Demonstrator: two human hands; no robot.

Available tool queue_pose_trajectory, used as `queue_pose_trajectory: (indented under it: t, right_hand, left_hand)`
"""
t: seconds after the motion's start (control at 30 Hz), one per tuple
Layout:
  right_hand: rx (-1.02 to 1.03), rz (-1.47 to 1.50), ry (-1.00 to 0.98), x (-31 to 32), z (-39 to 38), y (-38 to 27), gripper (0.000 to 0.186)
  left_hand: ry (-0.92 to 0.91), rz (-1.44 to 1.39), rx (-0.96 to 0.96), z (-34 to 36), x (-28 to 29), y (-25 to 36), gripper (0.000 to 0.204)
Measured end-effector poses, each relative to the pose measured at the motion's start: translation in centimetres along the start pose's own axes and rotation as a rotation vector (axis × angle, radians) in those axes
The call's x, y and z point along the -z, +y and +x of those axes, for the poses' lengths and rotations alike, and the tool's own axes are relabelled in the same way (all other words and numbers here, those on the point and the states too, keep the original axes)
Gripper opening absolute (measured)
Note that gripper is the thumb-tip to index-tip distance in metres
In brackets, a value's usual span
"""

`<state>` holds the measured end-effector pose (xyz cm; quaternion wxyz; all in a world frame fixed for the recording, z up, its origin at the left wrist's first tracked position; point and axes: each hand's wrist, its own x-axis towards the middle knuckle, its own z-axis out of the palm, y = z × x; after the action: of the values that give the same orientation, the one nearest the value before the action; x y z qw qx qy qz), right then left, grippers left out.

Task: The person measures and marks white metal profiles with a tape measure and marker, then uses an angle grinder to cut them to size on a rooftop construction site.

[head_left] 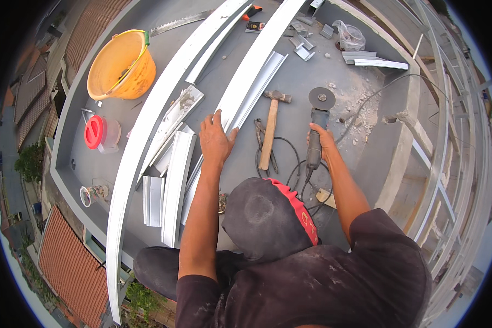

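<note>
My left hand (pixel 216 141) lies on a long white metal channel (pixel 251 65), its fingers apart and not wrapped round it. In my right hand (pixel 326 143) is a grey angle grinder (pixel 315 146), gripped by its body. The dark cutting disc (pixel 322 98) at its far end points away from me. Between my hands a hammer (pixel 268 134) with a wooden handle rests on the grey surface. A pair of pliers (pixel 269 143) lies against the hammer's left side, partly hidden by it. The grinder's black cord (pixel 295 177) loops near my right wrist.
Another long white channel (pixel 147 115) curves along the left. Shorter metal pieces (pixel 177 186) lie beside it. Farther left stand an orange bucket (pixel 97 68) and a red-lidded jar (pixel 94 132). Rubble (pixel 366 109) and a low wall (pixel 407 126) are at the right.
</note>
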<state>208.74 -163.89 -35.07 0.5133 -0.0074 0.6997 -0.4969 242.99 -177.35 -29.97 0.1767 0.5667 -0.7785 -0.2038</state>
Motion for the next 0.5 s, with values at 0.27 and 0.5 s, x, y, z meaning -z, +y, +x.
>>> queue_pose_trajectory:
  t: [0.27,0.5]
  right_hand:
    - [0.064,0.002,0.018,2.8,6.4,-1.9,0.047]
    - [0.161,-0.243,0.239,3.6,6.9,-0.4,0.062]
  left_hand:
    - [-0.023,0.094,0.0,1.7,-4.0,-2.1,0.089]
    - [-0.143,0.074,0.142,4.4,-5.2,-2.7,0.095]
